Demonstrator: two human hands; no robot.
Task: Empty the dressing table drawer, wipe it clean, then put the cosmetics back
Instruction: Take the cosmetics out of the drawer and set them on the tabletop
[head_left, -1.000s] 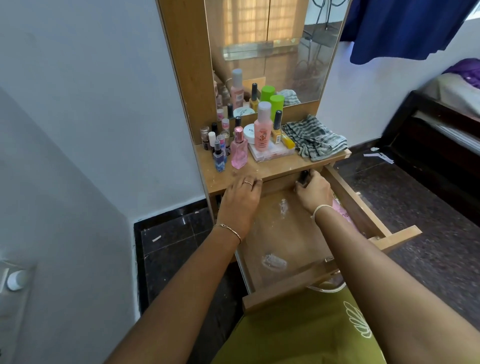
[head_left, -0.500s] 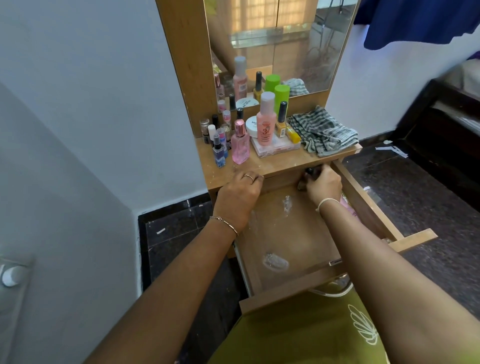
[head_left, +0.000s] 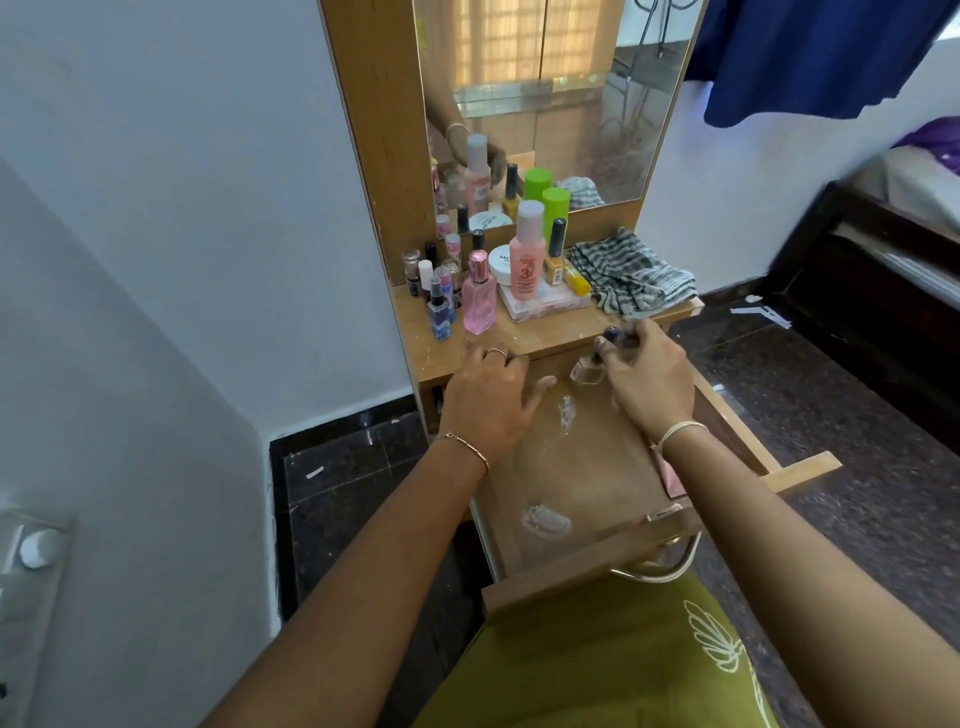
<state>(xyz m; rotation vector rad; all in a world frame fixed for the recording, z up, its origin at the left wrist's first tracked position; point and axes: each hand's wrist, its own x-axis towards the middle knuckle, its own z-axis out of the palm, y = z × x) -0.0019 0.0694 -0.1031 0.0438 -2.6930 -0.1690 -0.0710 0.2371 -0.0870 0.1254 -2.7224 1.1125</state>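
Note:
The wooden drawer (head_left: 613, 564) stands pulled out below the dressing table top (head_left: 550, 338). Its floor shows white powdery smears and a pink item (head_left: 670, 475) at the right wall. My right hand (head_left: 647, 379) holds small nail polish bottles (head_left: 589, 371), one clear with a dark cap, lifted over the drawer's back edge. My left hand (head_left: 488, 400) rests on the table's front edge, fingers relaxed. Several cosmetics stand on the top: a pink perfume bottle (head_left: 479, 296), a peach bottle (head_left: 527, 257), a green can (head_left: 556, 210). A striped cloth (head_left: 636, 278) lies at the right.
A mirror (head_left: 545, 98) backs the table. White walls close in on the left; dark tiled floor (head_left: 857, 415) lies to the right, with a dark bed frame (head_left: 883, 249) beyond. A green garment (head_left: 597, 660) covers my lap below the drawer front.
My right hand has come up out of the back of the drawer with the small bottles. The left hand stayed on the table edge.

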